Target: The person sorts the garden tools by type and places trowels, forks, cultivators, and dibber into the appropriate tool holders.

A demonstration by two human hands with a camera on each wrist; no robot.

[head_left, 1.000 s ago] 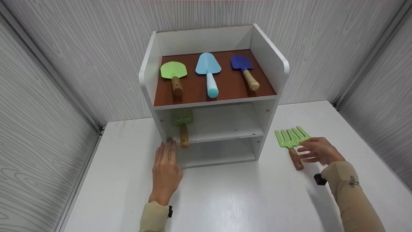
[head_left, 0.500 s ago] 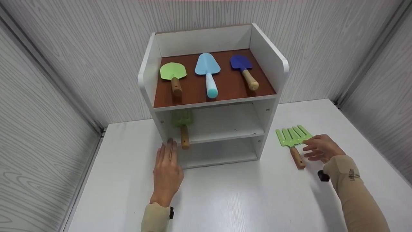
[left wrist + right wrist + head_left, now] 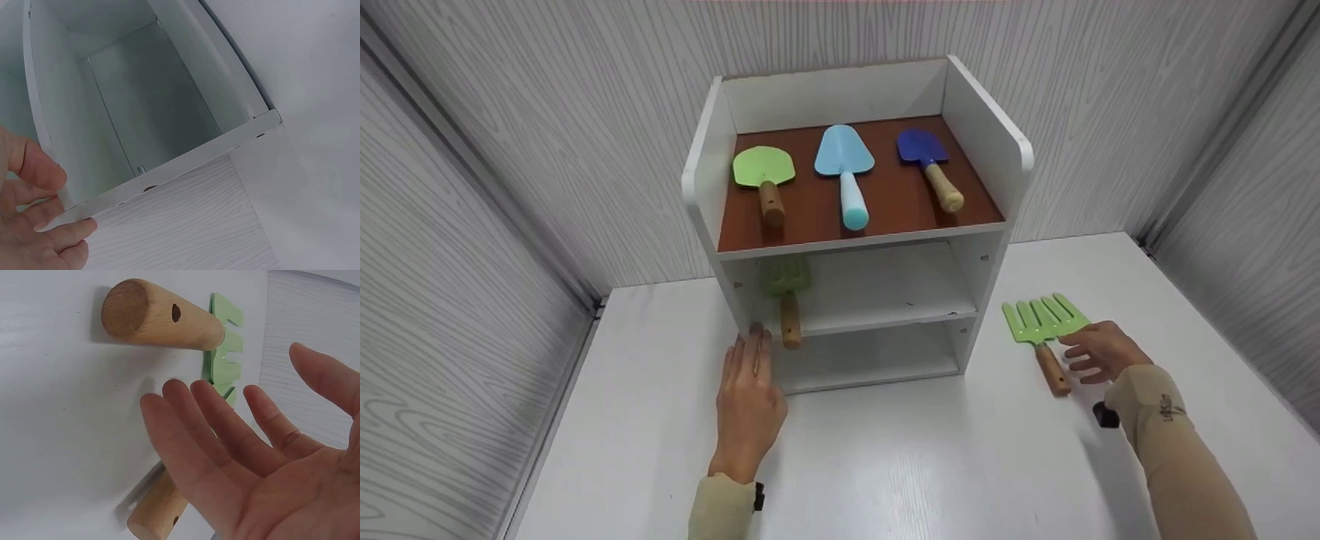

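The white table [image 3: 877, 465] spreads across the bottom of the frame, with the white shelf unit [image 3: 885, 277] at upper middle. Your left hand [image 3: 751, 405], lower left of centre, rests nearly straight fingers on the unit's front left edge. Your right hand [image 3: 1108, 351], at right, has loosely spread fingers beside one green fork [image 3: 1045, 358] and over a second green tool [image 3: 1069, 319], mostly covered. On the top shelf, a light blue trowel [image 3: 849, 176] lies between a green trowel [image 3: 766, 174] and a dark blue trowel [image 3: 933, 166]; a slotted green turner [image 3: 789, 304] sits middle-shelf, left.
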